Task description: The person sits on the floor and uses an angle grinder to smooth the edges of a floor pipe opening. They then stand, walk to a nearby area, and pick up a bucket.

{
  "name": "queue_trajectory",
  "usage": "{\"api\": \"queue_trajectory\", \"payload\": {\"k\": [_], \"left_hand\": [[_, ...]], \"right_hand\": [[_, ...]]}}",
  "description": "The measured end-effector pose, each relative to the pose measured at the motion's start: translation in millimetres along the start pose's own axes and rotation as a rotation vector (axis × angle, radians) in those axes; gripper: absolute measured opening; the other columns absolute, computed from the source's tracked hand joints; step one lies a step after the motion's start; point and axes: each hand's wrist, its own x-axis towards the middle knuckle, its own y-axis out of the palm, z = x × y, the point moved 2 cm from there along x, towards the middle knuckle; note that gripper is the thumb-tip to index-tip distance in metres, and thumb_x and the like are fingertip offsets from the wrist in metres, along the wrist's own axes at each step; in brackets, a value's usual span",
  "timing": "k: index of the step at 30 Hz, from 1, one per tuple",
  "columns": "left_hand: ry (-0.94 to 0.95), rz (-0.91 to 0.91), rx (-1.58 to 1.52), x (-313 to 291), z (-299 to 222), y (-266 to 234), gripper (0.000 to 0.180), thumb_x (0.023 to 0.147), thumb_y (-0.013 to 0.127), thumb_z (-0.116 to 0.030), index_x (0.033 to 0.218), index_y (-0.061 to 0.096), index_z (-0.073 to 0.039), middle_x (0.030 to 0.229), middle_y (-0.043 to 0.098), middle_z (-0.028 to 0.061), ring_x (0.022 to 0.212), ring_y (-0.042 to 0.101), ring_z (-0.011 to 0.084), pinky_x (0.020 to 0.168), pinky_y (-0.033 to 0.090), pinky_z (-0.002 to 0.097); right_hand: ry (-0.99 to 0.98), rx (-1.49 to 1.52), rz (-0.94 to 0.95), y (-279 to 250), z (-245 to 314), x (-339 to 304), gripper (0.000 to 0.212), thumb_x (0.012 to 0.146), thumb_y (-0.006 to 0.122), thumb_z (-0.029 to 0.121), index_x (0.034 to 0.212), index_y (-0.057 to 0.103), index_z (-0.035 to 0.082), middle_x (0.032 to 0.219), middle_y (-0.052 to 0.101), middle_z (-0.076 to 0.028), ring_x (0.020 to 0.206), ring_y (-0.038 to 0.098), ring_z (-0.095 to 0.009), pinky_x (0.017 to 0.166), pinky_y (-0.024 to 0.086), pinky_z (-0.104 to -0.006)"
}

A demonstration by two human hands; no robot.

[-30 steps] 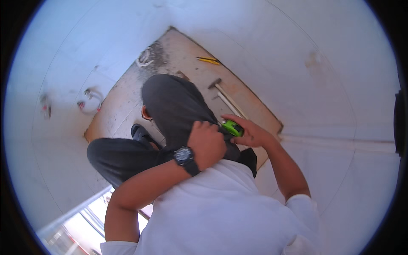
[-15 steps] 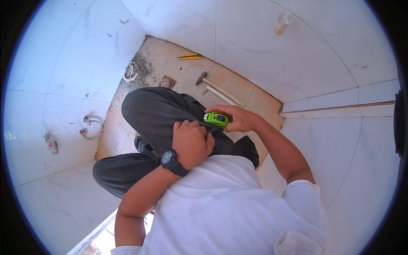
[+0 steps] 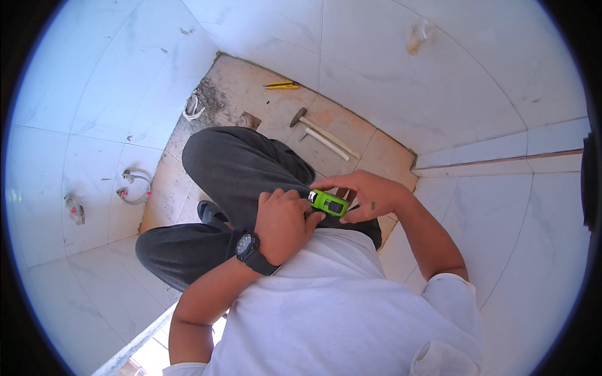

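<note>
1. Finding the green tape measure (image 3: 329, 202) close over the lap, beside the raised thigh of the dark trousers (image 3: 232, 160), between both hands.
2. Reading its long axis as a slant: pale mouth end forward and to the left, rear end back and to the right, with the mouth toward the left fingertips.
3. Placing it within the grip of the right hand (image 3: 376, 194): pinching the case with fingers at the far edge and thumb by the rear end, with the palm off to its right.
4. Placing it to the right of the left hand (image 3: 282, 219) and slightly forward: seeing curled fingers at the mouth end and a thumb by the near edge, apparently touching. Cannot tell, from this angle, between pinching the mouth and merely resting against it.
5. Judging the right hand the nearer by its hold, and the meeting of mouth end and left fingertips the deciding relation.
6. Going outward: noting a black wristwatch (image 3: 246, 245) on the left wrist.
7. Looking forward, to the tiled floor (image 3: 385, 153): noting a hammer (image 3: 323, 133), a pale-handled tool (image 3: 328, 145) roughly parallel beside it, and a yellow-and-black tool (image 3: 285, 86) farther off, near the wall (image 3: 376, 75).
</note>
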Motion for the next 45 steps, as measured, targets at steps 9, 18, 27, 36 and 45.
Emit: {"api": "queue_trajectory", "payload": {"k": [9, 18, 27, 36, 45], "left_hand": [[0.007, -0.037, -0.060, -15, 3, 1, 0.023, 0.085, 0.079, -0.030, 0.080, 0.076, -0.008, 0.076, 0.060, 0.0057, 0.081, 0.057, 0.0264, 0.078, 0.038, 0.0411], [0.131, -0.192, -0.065, -18, -8, 10, 0.016, 0.085, 0.077, -0.023, 0.084, 0.075, -0.008, 0.078, 0.058, 0.0049, 0.081, 0.054, 0.0254, 0.078, 0.038, 0.0401], [0.155, -0.096, -0.108, -11, -2, 13, 0.016, 0.086, 0.076, -0.023, 0.081, 0.074, -0.009, 0.077, 0.058, 0.0060, 0.080, 0.055, 0.0271, 0.076, 0.037, 0.0407], [0.134, -0.073, -0.134, -6, 2, 20, 0.017, 0.083, 0.078, -0.023, 0.075, 0.074, -0.009, 0.076, 0.063, 0.0067, 0.082, 0.059, 0.0278, 0.077, 0.039, 0.0424], [0.165, 0.033, -0.173, 21, -7, 58, 0.014, 0.084, 0.070, -0.020, 0.078, 0.076, -0.009, 0.085, 0.072, 0.0112, 0.093, 0.066, 0.0283, 0.090, 0.042, 0.0416]], "right_hand": [[-0.090, -0.010, -0.059, 19, 0, -1, 0.079, 0.074, 0.080, -0.002, 0.146, 0.053, 0.015, 0.126, 0.068, -0.011, 0.103, 0.070, -0.025, 0.092, 0.059, -0.0374], [-0.229, -0.193, -0.232, 25, 5, 18, 0.081, 0.076, 0.082, 0.004, 0.149, 0.049, 0.013, 0.122, 0.070, -0.014, 0.100, 0.070, -0.025, 0.089, 0.056, -0.0360], [0.014, -0.052, -0.182, 8, -38, 27, 0.081, 0.077, 0.086, 0.014, 0.148, 0.047, 0.009, 0.124, 0.066, -0.014, 0.086, 0.063, -0.019, 0.077, 0.052, -0.0328], [-0.072, -0.169, -0.307, 14, -74, 34, 0.085, 0.076, 0.086, 0.014, 0.148, 0.043, 0.009, 0.131, 0.064, -0.015, 0.108, 0.065, -0.028, 0.090, 0.054, -0.0386], [-0.016, -0.298, -0.397, 17, -74, 32, 0.078, 0.075, 0.080, 0.008, 0.143, 0.043, 0.001, 0.129, 0.065, -0.020, 0.118, 0.065, -0.030, 0.099, 0.051, -0.0420]]}}
